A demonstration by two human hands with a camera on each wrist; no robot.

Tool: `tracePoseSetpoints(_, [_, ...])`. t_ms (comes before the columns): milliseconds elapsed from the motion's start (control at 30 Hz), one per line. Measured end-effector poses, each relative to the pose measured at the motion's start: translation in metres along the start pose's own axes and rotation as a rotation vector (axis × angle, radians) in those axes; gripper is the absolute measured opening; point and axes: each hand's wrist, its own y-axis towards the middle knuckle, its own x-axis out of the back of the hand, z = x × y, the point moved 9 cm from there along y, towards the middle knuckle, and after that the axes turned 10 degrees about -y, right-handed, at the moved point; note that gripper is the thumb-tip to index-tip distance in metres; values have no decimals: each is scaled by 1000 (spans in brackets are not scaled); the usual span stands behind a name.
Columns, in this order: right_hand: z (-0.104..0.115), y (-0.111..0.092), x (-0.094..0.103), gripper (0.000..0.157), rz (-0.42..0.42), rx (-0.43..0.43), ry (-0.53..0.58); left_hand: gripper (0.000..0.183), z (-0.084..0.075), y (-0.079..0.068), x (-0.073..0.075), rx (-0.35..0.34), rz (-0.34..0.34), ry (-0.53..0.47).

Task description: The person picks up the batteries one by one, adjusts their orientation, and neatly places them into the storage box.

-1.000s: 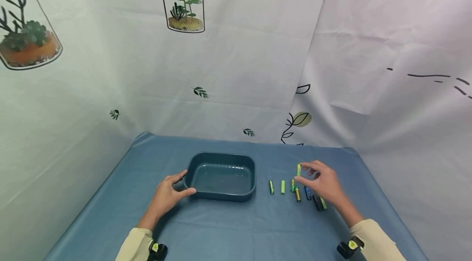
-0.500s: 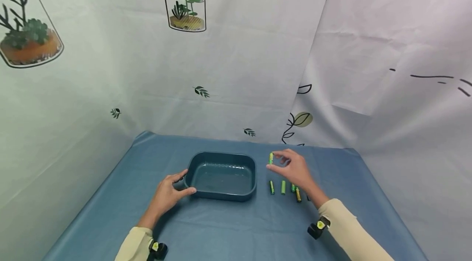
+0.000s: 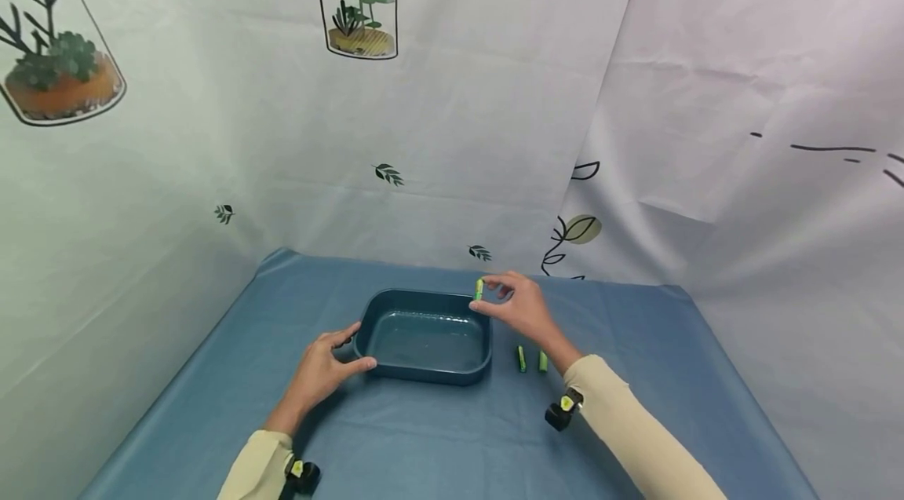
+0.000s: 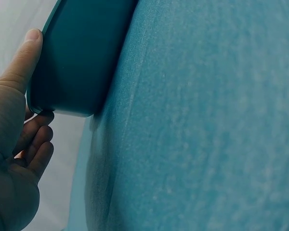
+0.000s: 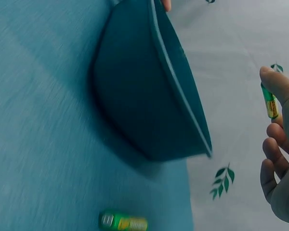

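A dark teal rectangular baking dish [image 3: 431,376] stands on the blue cloth. My left hand [image 3: 318,370] grips its left end, thumb at the front rim and fingers around the side; in the left wrist view the thumb [image 4: 26,60] lies along the rim. Between thumb and fingertips, my right hand [image 3: 523,308] pinches a small green and yellow battery [image 3: 479,290], upright over the dish's back right corner. Two green batteries lie right of the dish, one darker-ended [image 3: 521,359] and one plain light green [image 3: 543,361]. My right forearm hides the cloth beyond them.
The blue tablecloth [image 3: 424,445] covers the table up to a white printed curtain [image 3: 452,131] behind. One green battery [image 5: 124,222] lies near the dish in the right wrist view. Both wrists wear small black cameras.
My right hand has carried the battery left, from above the group of batteries to the dish's back right corner. Its forearm now covers several batteries seen earlier. The left hand has stayed at the dish.
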Motion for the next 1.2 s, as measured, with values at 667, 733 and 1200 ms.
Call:
tracePoseSetpoints(667, [60,22,-71,48,82,82,126,89,0,0,2,15,-4,-16])
tracePoseSetpoints(733, [64,22,-77,47,92,85,130,89,0,0,2,13,-3,-19])
tracePoseSetpoints(1200, [79,28,-120,48,147,28,153,87,1,1,0,17,3,-23])
